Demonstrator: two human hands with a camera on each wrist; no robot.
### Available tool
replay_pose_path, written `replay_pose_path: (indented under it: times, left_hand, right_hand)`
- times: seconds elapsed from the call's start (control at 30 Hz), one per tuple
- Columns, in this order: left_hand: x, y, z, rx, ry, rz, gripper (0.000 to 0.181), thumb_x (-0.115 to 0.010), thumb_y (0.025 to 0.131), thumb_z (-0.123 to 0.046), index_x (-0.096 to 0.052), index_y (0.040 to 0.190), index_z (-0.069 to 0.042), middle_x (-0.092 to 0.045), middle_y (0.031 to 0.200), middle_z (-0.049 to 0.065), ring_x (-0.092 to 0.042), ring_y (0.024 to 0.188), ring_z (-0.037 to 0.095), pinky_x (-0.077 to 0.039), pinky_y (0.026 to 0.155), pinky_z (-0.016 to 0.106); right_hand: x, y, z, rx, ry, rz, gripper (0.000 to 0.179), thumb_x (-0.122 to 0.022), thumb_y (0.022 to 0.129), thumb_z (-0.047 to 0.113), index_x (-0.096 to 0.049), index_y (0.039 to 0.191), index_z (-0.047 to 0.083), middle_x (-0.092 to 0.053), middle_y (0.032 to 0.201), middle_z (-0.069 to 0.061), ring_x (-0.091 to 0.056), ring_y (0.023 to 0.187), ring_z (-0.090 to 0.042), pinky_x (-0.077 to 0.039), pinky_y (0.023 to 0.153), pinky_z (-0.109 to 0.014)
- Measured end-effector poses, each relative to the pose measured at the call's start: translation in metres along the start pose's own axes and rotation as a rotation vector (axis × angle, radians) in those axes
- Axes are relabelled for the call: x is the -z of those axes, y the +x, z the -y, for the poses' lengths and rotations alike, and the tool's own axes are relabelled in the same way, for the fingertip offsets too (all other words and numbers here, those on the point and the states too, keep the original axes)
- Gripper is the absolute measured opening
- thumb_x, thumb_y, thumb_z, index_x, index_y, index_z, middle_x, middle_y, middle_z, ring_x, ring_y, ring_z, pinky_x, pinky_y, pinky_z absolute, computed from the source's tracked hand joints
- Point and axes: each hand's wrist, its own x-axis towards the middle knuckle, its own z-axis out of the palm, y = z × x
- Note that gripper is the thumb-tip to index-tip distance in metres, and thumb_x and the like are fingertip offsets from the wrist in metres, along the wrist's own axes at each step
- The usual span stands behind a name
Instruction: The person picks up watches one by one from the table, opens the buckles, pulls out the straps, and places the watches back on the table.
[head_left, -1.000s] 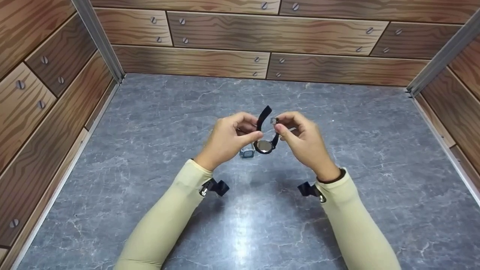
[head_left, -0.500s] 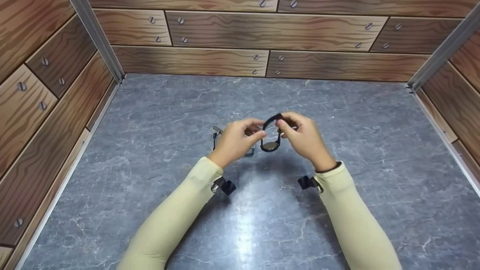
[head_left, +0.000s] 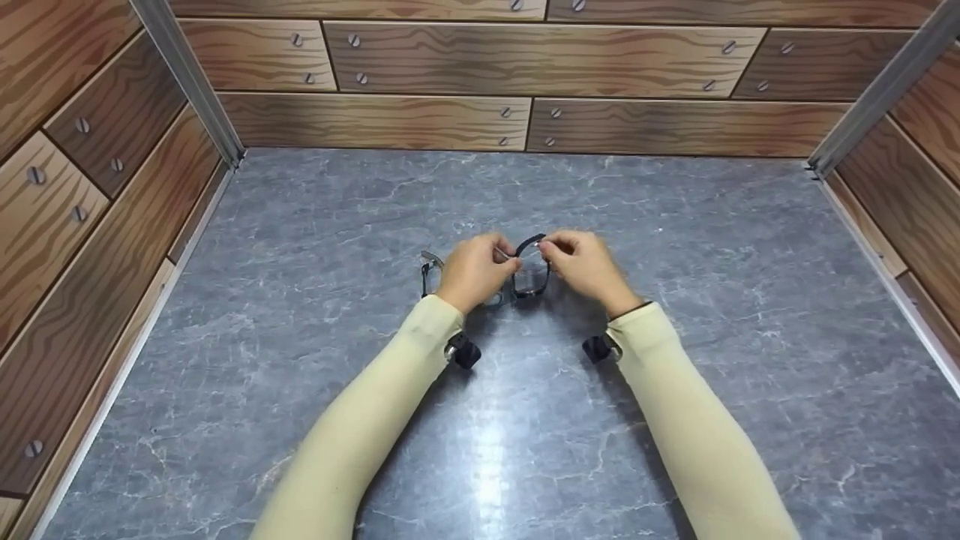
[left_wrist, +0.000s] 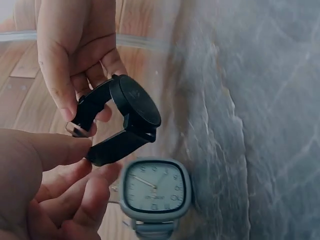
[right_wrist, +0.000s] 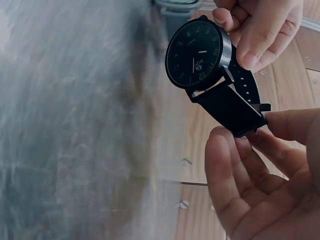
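Observation:
Between both hands hangs a black wristwatch (head_left: 530,292), its round dark dial low and its strap bent up into a loop. My left hand (head_left: 474,270) pinches one side of the strap between thumb and fingers. The other strap end, by a small metal buckle (left_wrist: 74,129), is pinched by my right hand (head_left: 583,264). Both strap ends meet near the fingertips in the right wrist view; whether the strap is fastened, I cannot tell. A pale blue-grey square watch (left_wrist: 155,187) lies beside my left hand, mostly hidden by it in the head view.
Left of my left hand, a thin dark and metallic item (head_left: 427,271) lies partly covered; its kind is unclear. All this rests on a grey marbled tabletop (head_left: 360,195). Wood-patterned walls (head_left: 420,124) enclose the back and sides.
The loose strap end has come over toward my right hand, making a loop. Both hands with the black watch have since sunk a little toward the table and shifted slightly left.

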Motion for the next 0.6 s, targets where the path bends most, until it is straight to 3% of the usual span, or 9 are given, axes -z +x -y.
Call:
replay_pose_path:
  times: [0.1,0.3,0.47,0.6]
  left_hand:
    - [-0.004,0.005,0.002,0.021,0.053,0.012,0.016,-0.075,0.095,-0.028,-0.074,0.1,-0.014,-0.078,0.095,0.0,-0.072,0.084,0.016,-0.057,0.076,0.035]
    - [-0.007,0.013,0.0,0.071,0.128,0.047,0.015,-0.072,0.094,-0.03,-0.072,0.091,-0.016,-0.072,0.085,-0.003,-0.065,0.074,0.016,-0.051,0.066,0.033]
    - [-0.01,0.018,0.002,0.087,0.167,0.064,0.027,-0.07,0.093,-0.026,-0.058,0.07,-0.019,-0.053,0.064,-0.007,-0.047,0.057,0.011,-0.036,0.053,0.027]
    - [-0.011,0.022,0.003,0.081,0.216,0.063,0.04,-0.072,0.093,-0.025,-0.048,0.061,-0.021,-0.043,0.056,-0.009,-0.041,0.053,0.011,-0.033,0.051,0.027]
  right_hand:
    - [-0.003,0.004,-0.003,-0.037,-0.108,0.007,0.025,-0.061,0.103,0.015,-0.076,0.109,-0.004,-0.07,0.085,-0.009,-0.061,0.072,-0.014,-0.05,0.067,-0.027]
    - [-0.009,0.013,-0.003,-0.106,-0.263,0.017,0.029,-0.059,0.101,0.021,-0.078,0.111,0.0,-0.076,0.106,-0.016,-0.066,0.092,-0.03,-0.053,0.085,-0.047]
    - [-0.013,0.019,-0.006,-0.138,-0.317,0.044,0.027,-0.059,0.099,0.021,-0.078,0.098,0.003,-0.073,0.093,-0.012,-0.059,0.079,-0.026,-0.047,0.072,-0.04]
    - [-0.016,0.023,-0.009,-0.155,-0.359,0.049,0.023,-0.059,0.096,0.019,-0.075,0.083,0.008,-0.066,0.08,-0.006,-0.052,0.069,-0.022,-0.039,0.062,-0.033]
